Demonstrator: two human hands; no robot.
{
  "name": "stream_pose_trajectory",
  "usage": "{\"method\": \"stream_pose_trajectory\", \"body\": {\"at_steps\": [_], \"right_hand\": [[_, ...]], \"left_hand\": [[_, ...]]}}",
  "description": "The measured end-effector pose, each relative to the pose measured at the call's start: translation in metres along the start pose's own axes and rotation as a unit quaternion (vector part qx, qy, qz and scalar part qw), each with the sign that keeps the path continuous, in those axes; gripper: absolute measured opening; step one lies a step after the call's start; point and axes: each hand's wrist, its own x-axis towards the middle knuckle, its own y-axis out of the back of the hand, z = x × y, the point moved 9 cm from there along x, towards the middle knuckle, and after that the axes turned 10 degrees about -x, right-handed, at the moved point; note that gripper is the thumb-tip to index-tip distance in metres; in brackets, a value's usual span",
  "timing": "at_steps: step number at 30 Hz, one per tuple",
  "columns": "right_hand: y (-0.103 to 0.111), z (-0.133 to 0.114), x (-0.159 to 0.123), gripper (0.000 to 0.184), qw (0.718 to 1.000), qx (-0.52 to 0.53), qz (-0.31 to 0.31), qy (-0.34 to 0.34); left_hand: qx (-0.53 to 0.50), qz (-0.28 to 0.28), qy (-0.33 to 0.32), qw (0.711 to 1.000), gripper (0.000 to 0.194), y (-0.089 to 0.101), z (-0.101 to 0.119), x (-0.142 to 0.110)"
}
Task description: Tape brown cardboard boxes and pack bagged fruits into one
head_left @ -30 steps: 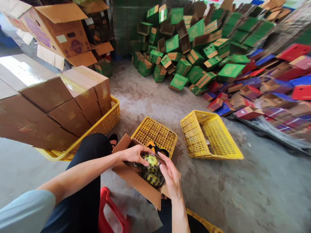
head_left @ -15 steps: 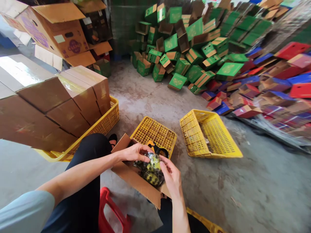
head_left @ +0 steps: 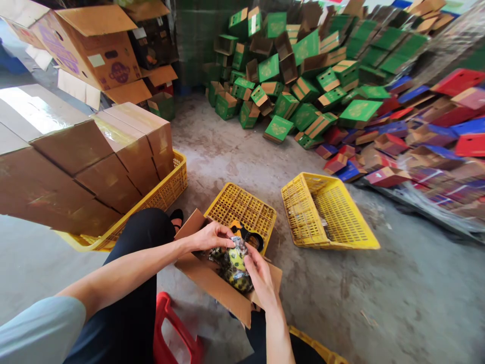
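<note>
Between my two hands is a clear plastic bag with a yellow-green, dark-spotted item inside; its kind I cannot make out. My left hand pinches the bag's upper left edge. On the bag's right side, the fingers of my right hand are closed. Just below is an open cardboard box, its flaps folded out. More bagged, dark-spotted yellow-green items lie in the box. Beyond my hands, a tape dispenser in orange and black rests on an upturned yellow crate.
A yellow basket lies tipped on the floor to the right. At left, a yellow crate holds stacked cardboard boxes. Piles of green cartons and red and blue cartons fill the back. A red plastic stool stands below.
My right hand has shifted slightly left and pressed in, and the bag looks narrower and more bunched. My left hand has barely moved. The camera view has shifted a little.
</note>
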Motion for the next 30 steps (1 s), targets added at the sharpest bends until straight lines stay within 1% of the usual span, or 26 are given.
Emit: {"method": "stream_pose_trajectory", "body": {"at_steps": [2, 4, 9, 13, 17, 21, 24, 26, 30], "right_hand": [[-0.003, -0.005, -0.001, 0.064, 1.000, 0.000, -0.019, 0.012], [-0.003, -0.007, -0.002, 0.063, 0.999, -0.012, -0.024, 0.018], [0.005, -0.004, -0.002, 0.057, 0.998, -0.058, 0.007, 0.008], [0.003, -0.008, -0.001, 0.052, 0.997, -0.082, -0.002, 0.010], [-0.001, -0.015, -0.001, 0.050, 0.996, -0.088, -0.015, 0.025], [-0.003, -0.012, 0.001, 0.049, 0.996, -0.077, -0.026, 0.024], [-0.002, -0.004, 0.001, 0.053, 0.999, -0.045, -0.022, 0.000], [-0.002, -0.001, 0.000, 0.058, 1.000, -0.008, -0.020, -0.004], [-0.002, -0.010, -0.004, 0.081, 0.997, 0.053, -0.012, 0.047]], "left_hand": [[-0.021, 0.010, 0.004, 1.000, 0.049, 0.001, -0.002, 0.001], [-0.027, 0.014, 0.005, 1.000, 0.047, 0.003, -0.002, 0.001], [-0.038, -0.020, 0.016, 0.999, 0.041, -0.001, -0.001, 0.002], [-0.018, -0.030, 0.005, 0.999, 0.041, -0.002, 0.000, 0.002], [-0.004, 0.000, -0.007, 1.000, 0.047, 0.001, -0.001, 0.003], [-0.004, 0.032, -0.011, 0.999, 0.050, 0.005, -0.001, 0.003], [-0.013, 0.040, -0.002, 0.999, 0.050, 0.005, 0.001, 0.002], [-0.030, 0.046, 0.011, 0.998, 0.050, 0.006, 0.000, 0.001], [-0.093, 0.054, 0.041, 0.993, 0.049, 0.010, -0.007, 0.001]]}}
